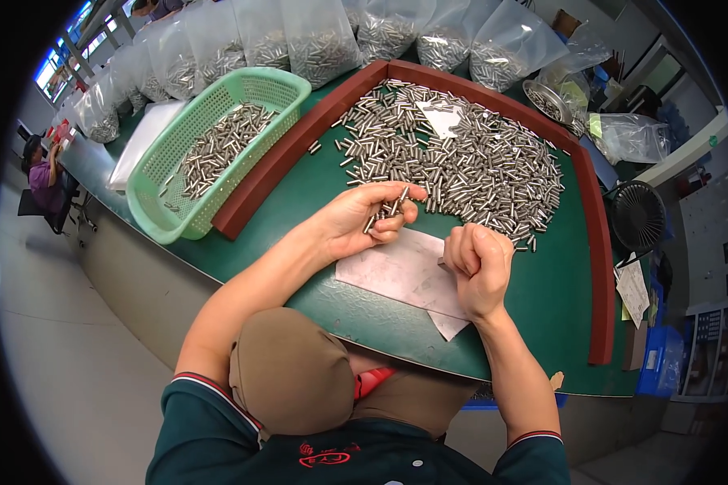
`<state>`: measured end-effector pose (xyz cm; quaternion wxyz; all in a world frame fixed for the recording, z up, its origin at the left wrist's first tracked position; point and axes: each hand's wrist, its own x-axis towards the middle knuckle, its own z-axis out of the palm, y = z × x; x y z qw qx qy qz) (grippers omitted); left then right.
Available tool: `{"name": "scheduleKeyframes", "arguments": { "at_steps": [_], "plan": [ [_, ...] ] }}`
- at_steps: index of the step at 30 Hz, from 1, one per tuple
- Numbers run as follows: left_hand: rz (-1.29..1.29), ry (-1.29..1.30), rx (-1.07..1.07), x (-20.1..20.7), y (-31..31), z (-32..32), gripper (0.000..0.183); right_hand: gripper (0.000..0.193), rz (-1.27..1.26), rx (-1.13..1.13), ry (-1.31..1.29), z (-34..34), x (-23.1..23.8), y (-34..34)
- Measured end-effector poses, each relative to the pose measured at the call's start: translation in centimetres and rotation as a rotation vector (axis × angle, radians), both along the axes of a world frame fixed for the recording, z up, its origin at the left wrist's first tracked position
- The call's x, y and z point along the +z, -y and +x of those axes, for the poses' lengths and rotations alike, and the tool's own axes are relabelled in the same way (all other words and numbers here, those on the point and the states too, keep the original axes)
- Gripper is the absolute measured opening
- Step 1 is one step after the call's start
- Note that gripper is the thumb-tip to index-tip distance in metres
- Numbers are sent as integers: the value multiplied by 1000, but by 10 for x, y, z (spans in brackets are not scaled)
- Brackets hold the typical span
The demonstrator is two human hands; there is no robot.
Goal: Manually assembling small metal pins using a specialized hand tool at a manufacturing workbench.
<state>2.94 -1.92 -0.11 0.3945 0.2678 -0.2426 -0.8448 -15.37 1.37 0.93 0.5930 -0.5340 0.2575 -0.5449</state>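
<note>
My left hand (349,220) is cupped, palm up, with its fingers curled round several short metal pins (391,208). Close to its right, my right hand (483,268) is closed in a fist; whatever lies inside it is hidden by the fingers. Both hands are over a smudged pale sheet (396,271) on the green tabletop (534,311). Beyond them spreads a large heap of loose silvery pins (493,174), with a white piece of card (442,120) lying among them.
Reddish-brown bars (597,283) border the heap at left, back and right. A green perforated basket (140,202) of pins stands on the left. Clear bags of pins (319,40) line the back. A black fan (638,215) is at right; a person (47,182) sits far left.
</note>
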Motion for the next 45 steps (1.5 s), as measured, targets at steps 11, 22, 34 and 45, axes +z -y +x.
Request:
{"name": "scheduleKeyframes", "arguments": {
  "at_steps": [11,22,34,45],
  "plan": [
    [-740,756,502,35,2,19,18,39,23,1,50,1,2,-4],
    [-1052,2398,1207,51,10,112,19,39,-32,-10,-24,5,2,-6],
    [-1188,1446,315,15,1,23,11,38,-15,10,-15,-1,-1,0],
    [-1519,1646,204,7,-2,16,10,39,-12,0,-26,1,0,-1]
  ]
}}
